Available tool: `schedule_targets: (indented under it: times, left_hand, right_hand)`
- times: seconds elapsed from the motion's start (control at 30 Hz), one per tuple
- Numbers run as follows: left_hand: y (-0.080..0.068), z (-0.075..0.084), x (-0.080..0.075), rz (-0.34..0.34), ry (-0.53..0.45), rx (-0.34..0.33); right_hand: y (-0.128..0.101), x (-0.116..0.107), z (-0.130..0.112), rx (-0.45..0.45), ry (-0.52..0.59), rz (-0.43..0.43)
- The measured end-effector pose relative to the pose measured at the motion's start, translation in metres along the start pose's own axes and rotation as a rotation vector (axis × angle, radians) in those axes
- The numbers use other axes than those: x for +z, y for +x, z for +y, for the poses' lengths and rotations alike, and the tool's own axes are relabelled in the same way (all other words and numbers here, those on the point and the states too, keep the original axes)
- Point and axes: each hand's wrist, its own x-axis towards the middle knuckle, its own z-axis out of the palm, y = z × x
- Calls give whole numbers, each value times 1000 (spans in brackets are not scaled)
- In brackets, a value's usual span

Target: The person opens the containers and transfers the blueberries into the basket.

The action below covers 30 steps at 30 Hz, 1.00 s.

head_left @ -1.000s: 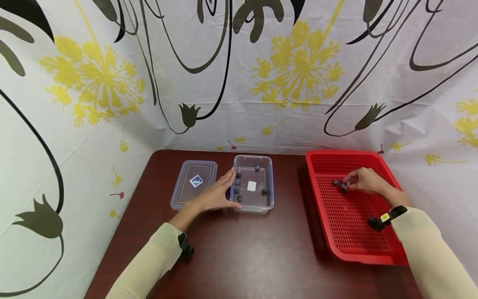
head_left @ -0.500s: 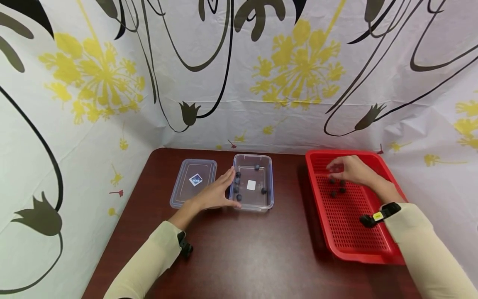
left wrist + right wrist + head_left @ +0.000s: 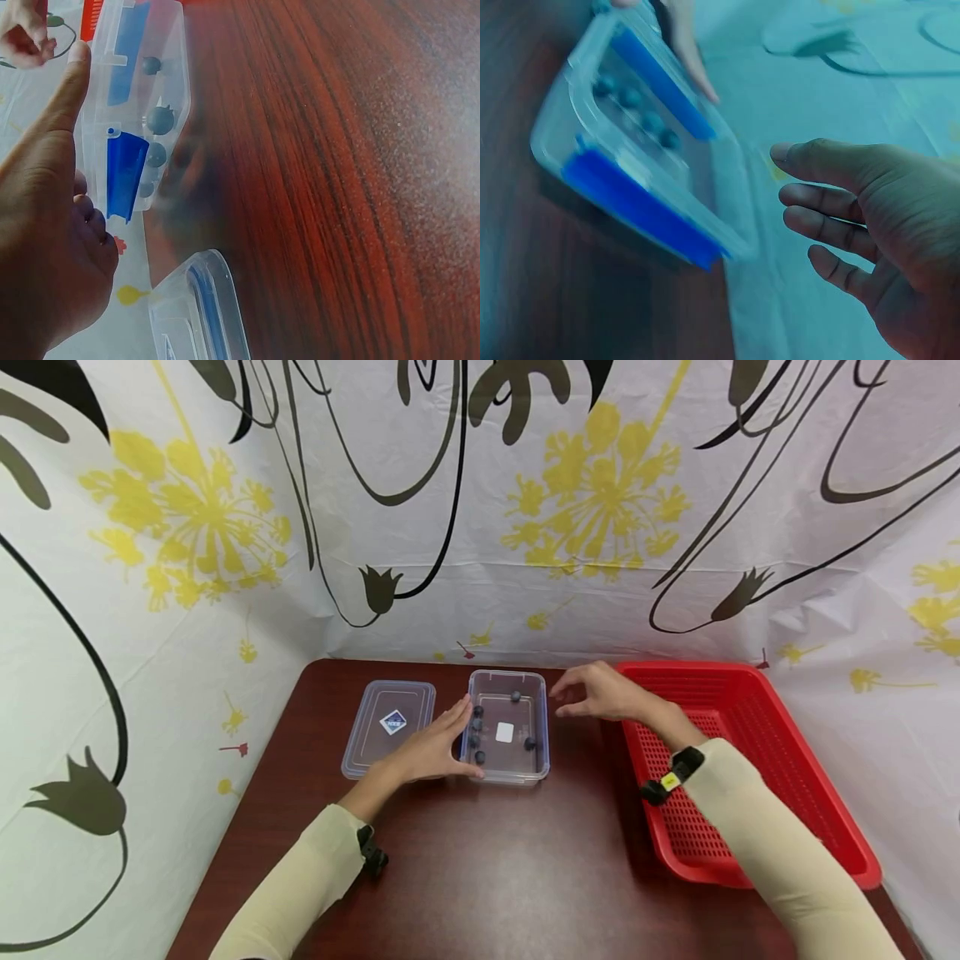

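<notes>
A clear plastic container (image 3: 508, 774) sits at the table's far middle with several dark blueberries (image 3: 477, 725) inside. My left hand (image 3: 442, 745) rests against its left wall, fingers straight, thumb by the near corner (image 3: 71, 71). My right hand (image 3: 592, 695) hovers just right of the container's far right corner, fingers loosely curved (image 3: 832, 202). No berry shows between those fingers, and the fingertips are blurred. The container (image 3: 641, 202) lies below and left of that hand in the right wrist view. Berries (image 3: 160, 120) also show in the left wrist view.
The container's clear lid (image 3: 390, 727) lies flat just left of my left hand. A red mesh basket (image 3: 750, 760) stands at the right, partly covered by my right forearm. Patterned cloth walls close in the back and both sides. Dark wood tabletop (image 3: 487, 860) lies in front.
My right hand has lifted out of the red basket and travelled left to the container's right side. The left hand and the container have stayed put.
</notes>
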Motion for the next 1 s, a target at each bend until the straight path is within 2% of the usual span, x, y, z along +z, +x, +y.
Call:
schedule_targets:
  times: [0.23,0.43,0.57,0.73,1.0]
  left_hand:
    - [1,0,1,4,38,21]
    - [0,2,0,-8,42,-2]
    - [-1,4,-1,-16,35,-9]
    - [-1,6,-2,-13,20,-6]
    - [0,4,-4,-3,40,10]
  right_hand:
    - [36,46,-9,-81,37,-96]
    - [52,81,-19,-45,107,-201]
    - [58,101,-22,-6,84,-242]
    - [65,118,-23,-7,73,-261]
    - [70,130,-23,8,49,-291]
